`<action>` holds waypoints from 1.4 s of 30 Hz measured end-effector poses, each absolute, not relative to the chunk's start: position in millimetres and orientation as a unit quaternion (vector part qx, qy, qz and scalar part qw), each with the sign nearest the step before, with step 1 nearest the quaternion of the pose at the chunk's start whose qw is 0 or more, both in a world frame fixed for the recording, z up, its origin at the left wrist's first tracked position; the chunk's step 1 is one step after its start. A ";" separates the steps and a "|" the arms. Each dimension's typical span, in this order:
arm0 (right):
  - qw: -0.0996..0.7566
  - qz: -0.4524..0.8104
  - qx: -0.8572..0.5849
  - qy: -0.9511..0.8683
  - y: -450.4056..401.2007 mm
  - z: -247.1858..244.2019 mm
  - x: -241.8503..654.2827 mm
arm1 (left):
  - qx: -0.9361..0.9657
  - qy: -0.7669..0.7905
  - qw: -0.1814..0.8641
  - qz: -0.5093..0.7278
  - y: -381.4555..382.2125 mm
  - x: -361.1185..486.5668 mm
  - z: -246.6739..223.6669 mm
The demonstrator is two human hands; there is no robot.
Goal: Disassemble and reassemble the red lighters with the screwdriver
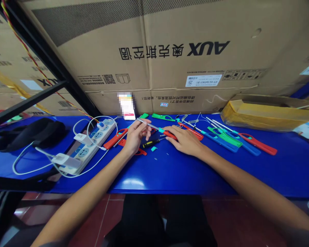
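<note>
The person's left hand (135,135) pinches the metal tube of a red lighter (170,134) between thumb and fingers, and the right hand (182,140) is curled over its red handle. The lighter is above the blue bench (149,175), near a yellow and black screwdriver (151,143).

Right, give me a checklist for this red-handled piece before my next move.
1. Left hand on the metal tube: ok.
2. Right hand on the red handle: ok.
3. Tube firmly seated in the handle: cannot tell.
4. Yellow-and-black screwdriver near the hands: ok, lying on the blue table.
5. Work spot free of loose bits: not ok, a small teal piece lies there.
6. Power strip apart from both hands: ok.
</note>
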State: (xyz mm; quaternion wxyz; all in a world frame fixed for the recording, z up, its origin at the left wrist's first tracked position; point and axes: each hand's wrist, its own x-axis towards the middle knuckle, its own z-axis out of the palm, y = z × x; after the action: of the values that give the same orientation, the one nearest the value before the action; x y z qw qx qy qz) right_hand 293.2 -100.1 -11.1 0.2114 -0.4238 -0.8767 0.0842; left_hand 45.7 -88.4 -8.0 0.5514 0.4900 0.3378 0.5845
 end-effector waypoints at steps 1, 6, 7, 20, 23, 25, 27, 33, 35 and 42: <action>0.212 0.078 -0.426 -0.876 -99.1 -11.9 293.7 | 0.489 0.342 0.542 0.592 -87.3 44.0 -7.7; 0.222 0.053 -0.420 -0.878 -95.8 -12.6 297.6 | 0.490 0.346 0.532 0.598 -86.1 41.2 -9.4; 0.226 0.049 -0.417 -0.879 -95.6 -12.2 298.4 | 0.490 0.344 0.533 0.598 -86.7 41.6 -9.7; 0.267 0.083 -0.415 -0.866 -97.1 -10.9 294.4 | 0.467 0.352 0.510 0.631 -85.8 40.0 -8.4; 0.281 0.069 -0.416 -0.862 -96.0 -10.7 296.6 | 0.463 0.358 0.495 0.642 -84.5 38.0 -8.3; 0.282 0.055 -0.417 -0.862 -94.8 -10.3 299.2 | 0.463 0.359 0.483 0.650 -83.7 35.8 -7.1; 0.283 0.042 -0.419 -0.862 -93.0 -9.4 302.3 | 0.466 0.362 0.476 0.652 -83.0 33.3 -5.3; 0.300 -0.007 -0.431 -0.851 -86.4 -5.9 310.3 | 0.502 0.373 0.440 0.644 -82.8 30.1 -2.8; 0.308 -0.020 -0.440 -0.843 -85.0 -4.9 311.4 | 0.505 0.375 0.430 0.648 -82.8 30.4 -3.6; 0.328 -0.035 -0.453 -0.828 -77.8 -5.0 316.0 | 0.525 0.364 0.428 0.639 -85.1 30.8 -1.8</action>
State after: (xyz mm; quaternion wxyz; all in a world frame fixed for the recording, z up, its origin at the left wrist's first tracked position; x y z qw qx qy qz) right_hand 316.0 -77.8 -5.0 0.3282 -0.4532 -0.8280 -0.0355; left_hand 30.8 -85.1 -1.8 0.4279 0.5251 0.3643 0.6391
